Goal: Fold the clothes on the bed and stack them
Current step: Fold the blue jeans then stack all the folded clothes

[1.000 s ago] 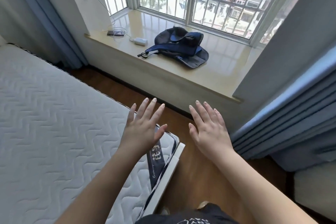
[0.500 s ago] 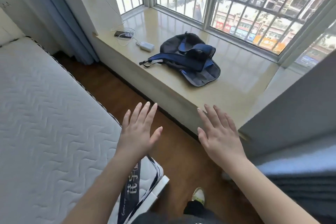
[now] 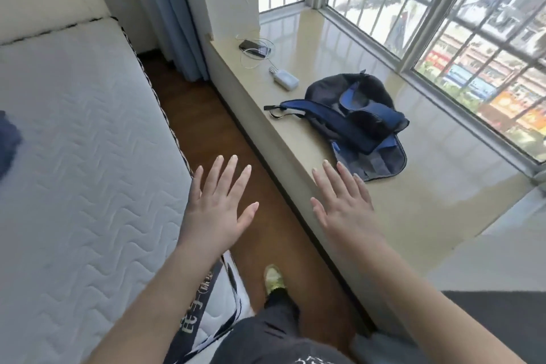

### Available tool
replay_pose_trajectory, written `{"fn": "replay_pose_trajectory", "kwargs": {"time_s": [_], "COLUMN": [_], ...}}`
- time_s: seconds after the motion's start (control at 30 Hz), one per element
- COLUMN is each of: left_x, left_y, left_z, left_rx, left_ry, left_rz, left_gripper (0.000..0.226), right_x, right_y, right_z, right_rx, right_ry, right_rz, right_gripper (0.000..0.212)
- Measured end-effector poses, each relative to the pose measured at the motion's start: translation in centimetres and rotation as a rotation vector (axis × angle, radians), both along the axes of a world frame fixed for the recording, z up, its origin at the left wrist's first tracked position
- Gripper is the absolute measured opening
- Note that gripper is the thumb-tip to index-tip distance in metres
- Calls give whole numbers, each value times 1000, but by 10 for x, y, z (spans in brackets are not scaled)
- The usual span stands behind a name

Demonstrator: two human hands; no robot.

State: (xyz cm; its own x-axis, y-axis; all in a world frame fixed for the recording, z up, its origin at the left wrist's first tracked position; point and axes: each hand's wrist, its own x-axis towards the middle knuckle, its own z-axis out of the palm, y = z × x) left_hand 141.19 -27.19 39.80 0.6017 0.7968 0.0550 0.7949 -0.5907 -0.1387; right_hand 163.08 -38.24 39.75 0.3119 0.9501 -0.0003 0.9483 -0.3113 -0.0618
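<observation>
At the far left edge of the frame, a dark blue bit of cloth (image 3: 7, 142) lies on the bed (image 3: 74, 127), cut off by the border, so I cannot tell what garment it is or how much of it there is. It is the only piece of clothing I can see on the mattress, and it sits well apart from both my hands. I judge it soft and light, likely to sag and slide on the quilted cover, so I would pinch it at a seam, hem or shoulder and shake it flat before folding.

My left hand (image 3: 218, 210) hovers low in the middle of the frame, over the bed's right edge and the wooden floor (image 3: 201, 115), fingers straight and spread, its grip holding nothing. My right hand (image 3: 344, 207) hangs just right of it, in front of the window ledge (image 3: 310, 156), equally flat and empty.

On the ledge, in the upper right, lie a phone (image 3: 254, 48) on a cable, a white charger block (image 3: 284, 79) and a dark blue bag (image 3: 360, 121). The rest of the bed is out of view, so any other clothes are hidden from me.
</observation>
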Motion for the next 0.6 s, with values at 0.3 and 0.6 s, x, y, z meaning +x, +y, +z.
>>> {"fn": "replay_pose_trajectory", "kwargs": {"time_s": [0.3, 0.6], "left_x": [0, -13], "left_y": [85, 183], "left_z": [1, 23], "left_rx": [3, 28], "left_ry": [-17, -19], "left_rz": [217, 383], "left_gripper": [70, 68], "right_x": [5, 0], "right_y": [149, 272], "right_z": [13, 12], "right_rx": [47, 66], "right_ry": [-55, -11], "right_rz": [186, 369], "right_gripper": [61, 56]}}
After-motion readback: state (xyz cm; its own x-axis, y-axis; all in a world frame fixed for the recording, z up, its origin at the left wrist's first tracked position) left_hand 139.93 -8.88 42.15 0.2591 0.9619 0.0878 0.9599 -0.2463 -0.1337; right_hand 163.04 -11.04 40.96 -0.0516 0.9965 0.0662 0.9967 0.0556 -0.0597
